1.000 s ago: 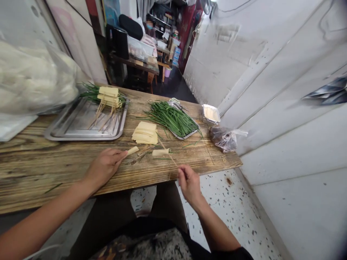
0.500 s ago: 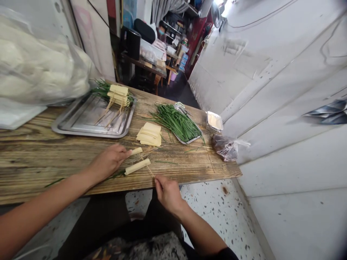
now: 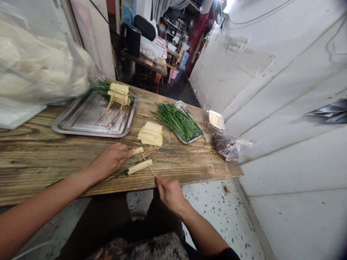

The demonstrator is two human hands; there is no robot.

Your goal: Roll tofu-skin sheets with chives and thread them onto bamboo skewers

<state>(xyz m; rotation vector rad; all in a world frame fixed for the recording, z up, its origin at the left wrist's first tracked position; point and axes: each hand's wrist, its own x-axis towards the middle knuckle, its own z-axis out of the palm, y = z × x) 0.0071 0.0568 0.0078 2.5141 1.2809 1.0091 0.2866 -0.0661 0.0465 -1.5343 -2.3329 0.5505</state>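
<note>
My left hand (image 3: pixel 110 160) lies on the wooden table (image 3: pixel 40 159), its fingers pinched on a small pale tofu-skin roll (image 3: pixel 137 151). At the table's front edge my right hand (image 3: pixel 169 191) pinches the near end of a thin bamboo skewer (image 3: pixel 149 169). That skewer runs through a second roll (image 3: pixel 140 167) with green chive ends sticking out to the left. Just beyond the two rolls lies a stack of yellow tofu-skin sheets (image 3: pixel 150 133).
A steel tray (image 3: pixel 81 122) at the back left holds several finished skewers (image 3: pixel 118 94). A smaller tray carries loose chives (image 3: pixel 177 121). A foil box (image 3: pixel 216 121) and a plastic bag (image 3: pixel 229 147) sit at the right end. A big bag (image 3: pixel 35 72) fills the left.
My right hand has drawn back left toward the table's edge with the skewer. The skewered roll has slid left and now lies in front of my left hand, which has stayed put.
</note>
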